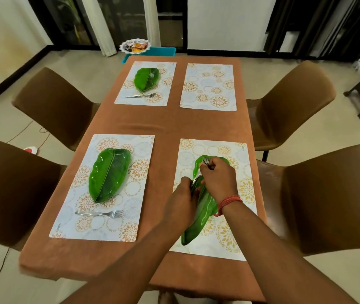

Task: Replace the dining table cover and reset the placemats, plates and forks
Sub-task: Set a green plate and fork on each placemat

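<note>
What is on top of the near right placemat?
A green leaf plate lies on the near right placemat. Both hands are over it: the right hand grips a fork, the left hand grips the plate. Its middle is covered.

On the brown-covered desk (170,126) lie four placemats. Both hands work over the near-right placemat (240,238): the right hand (218,178) grips a fork (206,160), and the left hand (181,200) holds a green leaf plate (198,224).

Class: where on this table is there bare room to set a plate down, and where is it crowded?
Free: the far right placemat and the cover strip between the mat rows. Crowded: the near right placemat, where both hands work over a leaf plate.
</note>
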